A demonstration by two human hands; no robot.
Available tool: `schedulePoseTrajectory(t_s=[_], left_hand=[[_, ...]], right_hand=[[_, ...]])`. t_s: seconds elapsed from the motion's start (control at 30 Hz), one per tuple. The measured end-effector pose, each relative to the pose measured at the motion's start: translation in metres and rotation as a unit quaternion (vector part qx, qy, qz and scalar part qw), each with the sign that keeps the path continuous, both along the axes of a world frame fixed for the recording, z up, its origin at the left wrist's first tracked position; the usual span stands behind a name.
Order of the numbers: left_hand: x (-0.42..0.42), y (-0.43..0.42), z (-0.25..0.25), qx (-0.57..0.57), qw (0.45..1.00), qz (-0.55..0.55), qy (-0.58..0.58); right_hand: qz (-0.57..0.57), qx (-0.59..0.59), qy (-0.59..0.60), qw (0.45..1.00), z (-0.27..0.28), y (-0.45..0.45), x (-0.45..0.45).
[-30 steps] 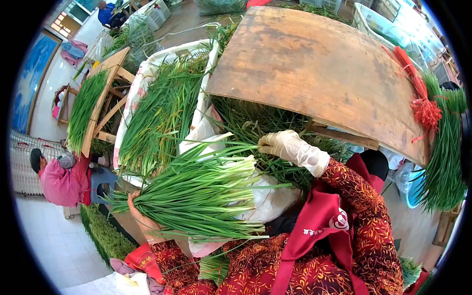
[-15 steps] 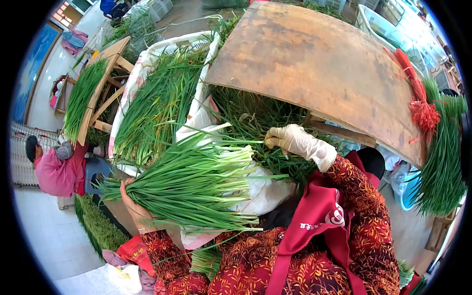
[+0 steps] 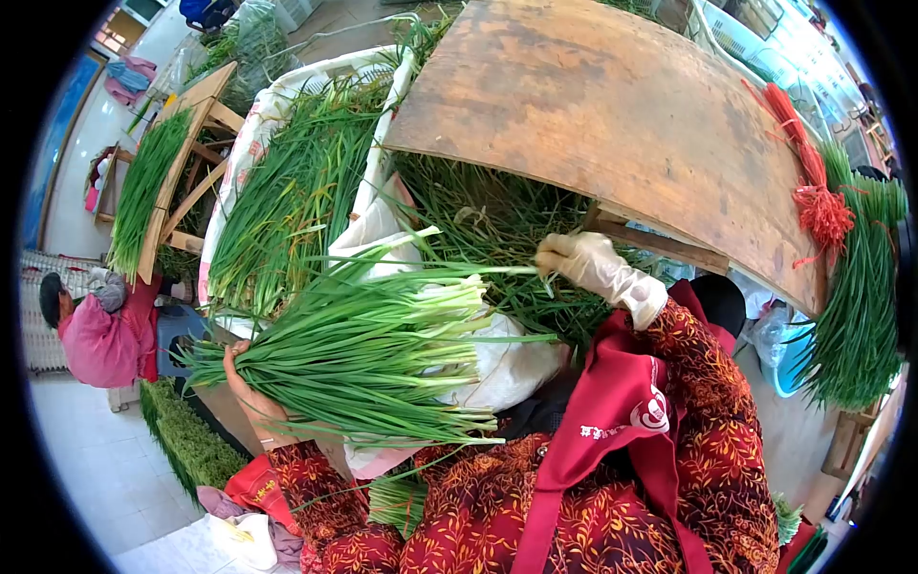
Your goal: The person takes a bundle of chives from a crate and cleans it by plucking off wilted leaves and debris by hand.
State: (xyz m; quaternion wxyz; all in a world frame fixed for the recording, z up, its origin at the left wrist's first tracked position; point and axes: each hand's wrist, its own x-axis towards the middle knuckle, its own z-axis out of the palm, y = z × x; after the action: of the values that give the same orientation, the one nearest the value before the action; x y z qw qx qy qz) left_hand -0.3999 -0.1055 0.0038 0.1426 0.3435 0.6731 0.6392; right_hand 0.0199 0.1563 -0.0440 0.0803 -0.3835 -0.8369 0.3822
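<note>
My left hand (image 3: 251, 390) is bare and wrapped round the leafy end of a large bunch of Chinese chives (image 3: 373, 354). Their pale stem ends fan out to the right over a white plastic sack (image 3: 512, 364) by my lap. My right hand (image 3: 579, 263), in a cream-coloured glove, is closed at the tip of one chive stalk (image 3: 502, 270) that sticks out from the top of the bunch. The gloved fingers are slightly blurred. Beneath that hand lies a heap of loose green leaves (image 3: 497, 215).
A lined crate (image 3: 406, 81) full of chives stands at the upper left. A wooden board (image 3: 602, 105) bears red ties (image 3: 820, 206) on its right edge, beside stacked chives (image 3: 851, 316). A person in pink (image 3: 110, 330) sits at far left, near another chive-covered board (image 3: 182, 163).
My right hand has shifted slightly to the right relative to the bunch, and more of the stalk shows beside it. My left hand keeps its hold. The whole view has shifted a little.
</note>
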Motion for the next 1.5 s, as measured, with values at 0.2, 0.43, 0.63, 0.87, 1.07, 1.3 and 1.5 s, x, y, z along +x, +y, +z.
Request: schedulePoseTrajectory(t_s=[0.2,0.43,0.63,0.87,1.07,1.3,1.5], left_hand=[[-0.005,-0.008,-0.006,0.002,0.999,-0.003,-0.033],[-0.001,-0.007,0.0,-0.039,0.998,-0.006,0.057],[-0.004,-0.009,-0.005,-0.015,0.999,-0.009,0.032],[0.0,-0.01,-0.002,-0.041,0.997,-0.002,0.066],[0.003,-0.007,0.004,-0.048,0.998,0.009,0.045],[0.008,-0.007,0.007,-0.039,0.997,0.004,0.066],[-0.001,-0.006,0.001,0.012,1.0,-0.014,-0.006]], right_hand=[[0.037,-0.042,-0.402,0.914,-0.028,0.013,0.054],[0.036,0.003,-0.026,0.999,0.019,0.002,-0.023],[0.096,0.038,-0.026,0.994,0.002,0.007,-0.053],[0.063,0.054,0.027,0.996,0.008,0.005,-0.035],[0.033,0.029,0.048,0.998,0.017,-0.005,-0.034],[-0.087,-0.106,0.169,0.976,0.035,-0.014,-0.03],[-0.107,-0.219,0.147,0.958,0.041,-0.012,-0.026]])
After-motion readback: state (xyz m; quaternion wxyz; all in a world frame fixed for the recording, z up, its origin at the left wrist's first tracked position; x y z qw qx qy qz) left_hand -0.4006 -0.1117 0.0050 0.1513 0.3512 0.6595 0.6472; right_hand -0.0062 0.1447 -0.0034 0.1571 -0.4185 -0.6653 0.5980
